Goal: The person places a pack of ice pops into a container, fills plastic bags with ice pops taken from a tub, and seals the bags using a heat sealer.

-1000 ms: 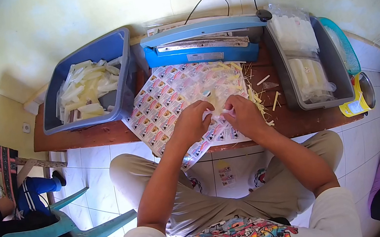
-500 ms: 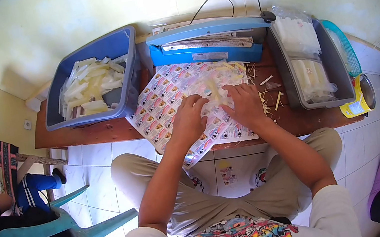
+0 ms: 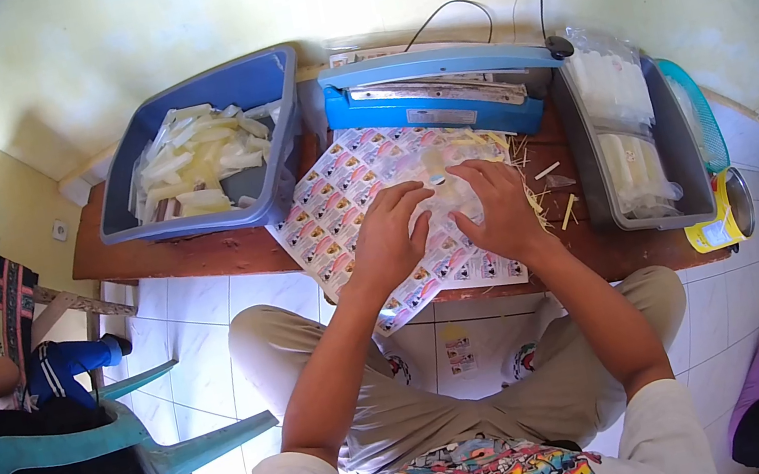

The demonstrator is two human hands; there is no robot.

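Observation:
Sheets of printed labels point(image 3: 329, 210) lie on the brown wooden table point(image 3: 191, 260). On them rests a thin clear plastic piece point(image 3: 433, 167) with a small round mark, just beyond my fingers. My left hand point(image 3: 395, 239) is over the sheets with its fingers spread. Facing it, my right hand point(image 3: 504, 210) also has its fingers apart, at the right side of the plastic. Neither hand visibly grips anything. Behind the sheets stands a blue heat sealer point(image 3: 438, 110) with its long arm across the top.
A blue-grey bin point(image 3: 278, 179) of filled plastic tubes stands left. At the right are a grey bin point(image 3: 591, 169) of packed bags, a green basket point(image 3: 707, 123) and a yellow can point(image 3: 718, 228). Pale strips point(image 3: 569, 212) lie scattered. People sit at both sides, beside a green chair point(image 3: 61, 445).
Both hands have come out of their pinch near the plastic and spread their fingers. The whole view has shifted, so the table's contents appear farther right.

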